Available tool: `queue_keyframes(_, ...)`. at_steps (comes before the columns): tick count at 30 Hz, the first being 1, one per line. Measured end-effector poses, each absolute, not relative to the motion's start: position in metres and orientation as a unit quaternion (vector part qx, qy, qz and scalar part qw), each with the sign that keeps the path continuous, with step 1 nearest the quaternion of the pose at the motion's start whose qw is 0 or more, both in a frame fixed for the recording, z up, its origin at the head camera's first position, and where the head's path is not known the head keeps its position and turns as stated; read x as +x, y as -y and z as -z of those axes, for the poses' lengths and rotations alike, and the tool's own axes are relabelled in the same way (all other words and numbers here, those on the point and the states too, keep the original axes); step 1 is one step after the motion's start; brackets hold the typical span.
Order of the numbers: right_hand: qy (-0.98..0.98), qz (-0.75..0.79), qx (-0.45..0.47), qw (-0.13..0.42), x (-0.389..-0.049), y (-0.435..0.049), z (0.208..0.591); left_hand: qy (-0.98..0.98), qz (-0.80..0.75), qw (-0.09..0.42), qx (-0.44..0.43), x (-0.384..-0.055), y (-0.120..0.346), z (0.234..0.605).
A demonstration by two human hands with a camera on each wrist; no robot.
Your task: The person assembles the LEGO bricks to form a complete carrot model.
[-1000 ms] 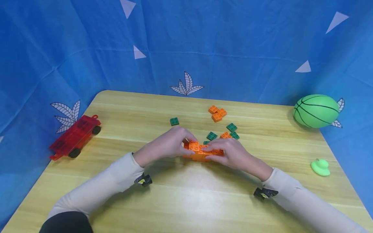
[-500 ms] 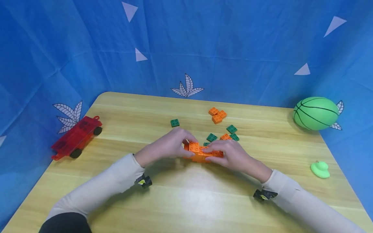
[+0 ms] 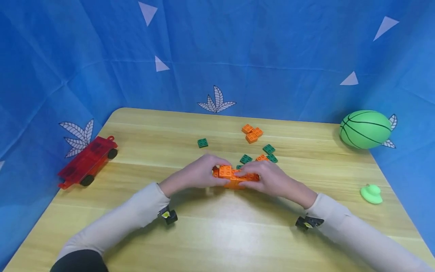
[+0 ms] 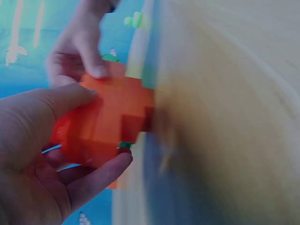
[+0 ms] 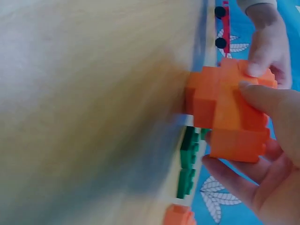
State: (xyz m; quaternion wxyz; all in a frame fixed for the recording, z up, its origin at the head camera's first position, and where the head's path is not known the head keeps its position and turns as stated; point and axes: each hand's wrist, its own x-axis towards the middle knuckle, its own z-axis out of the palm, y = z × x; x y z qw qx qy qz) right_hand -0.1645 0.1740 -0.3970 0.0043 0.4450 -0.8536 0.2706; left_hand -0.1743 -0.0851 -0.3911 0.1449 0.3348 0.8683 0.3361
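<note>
In the middle of the table, an orange structure of joined toy building bricks [image 3: 233,183] is between my two hands. My left hand [image 3: 201,173] grips its left end, thumb on the near side and fingers behind. Around the right part, my right hand [image 3: 270,177] holds it the same way, with the thumb on the near face. A studded brick [image 3: 225,171] stands higher than the rest near the left thumb. Stepped, narrower bricks on the underside of the structure [image 5: 239,110] point towards the table in the right wrist view. Fingers hide its far side.
Green bricks [image 3: 246,159] and an orange brick [image 3: 262,158] lie just behind the hands. Three orange bricks [image 3: 252,137] cluster farther back, a lone green brick [image 3: 202,142] left. A red wheeled wagon [image 3: 86,161] stands left; a green ball [image 3: 365,129] and green duck [image 3: 371,193] sit right.
My left hand has dipped a little lower at the left end, showing more of the bricks there. The right hand keeps its hold. The head view has shifted slightly.
</note>
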Motion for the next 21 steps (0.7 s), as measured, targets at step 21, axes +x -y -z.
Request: queue_keyframes(21, 0.907, -0.2, 0.36, -0.091, -0.242, -0.228, 0.383, -0.869, -0.337, 0.172, 0.319, -0.176, 0.081, 0.392)
